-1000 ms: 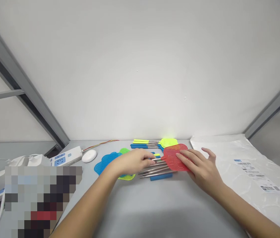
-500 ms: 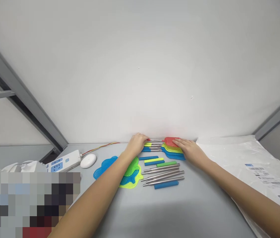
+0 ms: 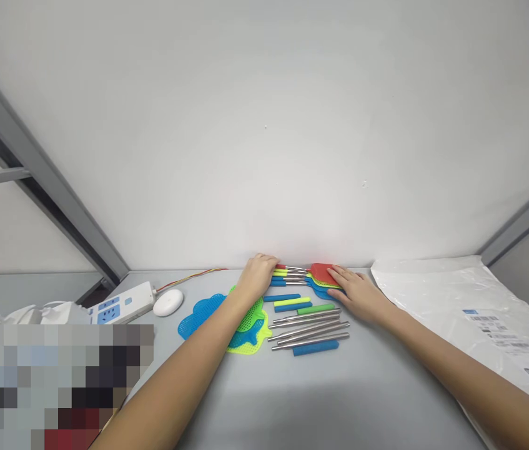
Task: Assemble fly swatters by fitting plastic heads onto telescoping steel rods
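Several assembled fly swatters lie in a row at the wall, with red, yellow and blue heads overlapping and thin metal shafts between. My left hand is cupped around their coloured handle ends, its fingers bent and partly hidden. On the heads at the other end rests my right hand, fingers stretched over the red head and thumb apart by the blue one. In front lie loose metal rods, a green handle and a blue handle. Loose mesh heads lie beneath my left forearm.
At the left are a white power strip with cables and a round white object. A white plastic package with printed labels covers the right side. A pale wall bounds the table; the lower left is blurred out.
The red head has dropped flatter onto the pile beneath. My right hand has shifted slightly, its thumb now showing apart by the blue head. My left hand stays at the handle ends.
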